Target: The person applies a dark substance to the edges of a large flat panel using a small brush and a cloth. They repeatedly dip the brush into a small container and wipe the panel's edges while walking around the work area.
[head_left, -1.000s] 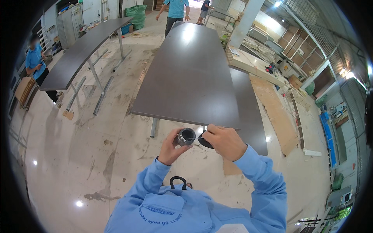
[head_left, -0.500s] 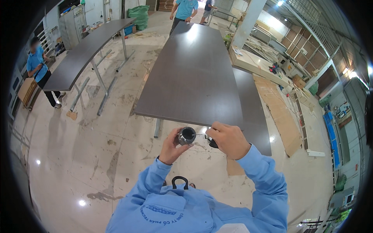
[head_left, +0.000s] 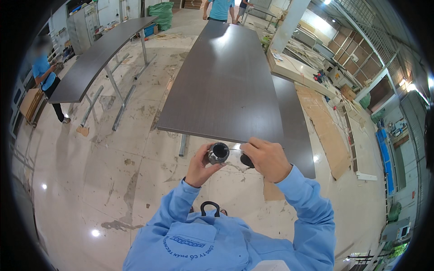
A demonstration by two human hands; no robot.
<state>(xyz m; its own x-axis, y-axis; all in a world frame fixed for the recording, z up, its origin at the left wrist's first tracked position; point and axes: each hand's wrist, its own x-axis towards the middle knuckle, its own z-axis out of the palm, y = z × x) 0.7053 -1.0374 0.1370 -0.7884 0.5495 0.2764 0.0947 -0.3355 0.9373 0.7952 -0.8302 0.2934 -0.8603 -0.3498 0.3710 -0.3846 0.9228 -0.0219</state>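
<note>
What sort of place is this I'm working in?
Likely a woodworking or panel workshop: large dark panels on metal stands, and a stack of pale boards.

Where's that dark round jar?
In the head view, the dark round jar is in the person's left hand, left of the right hand, pictured just below the flat dark-brown board.
</note>
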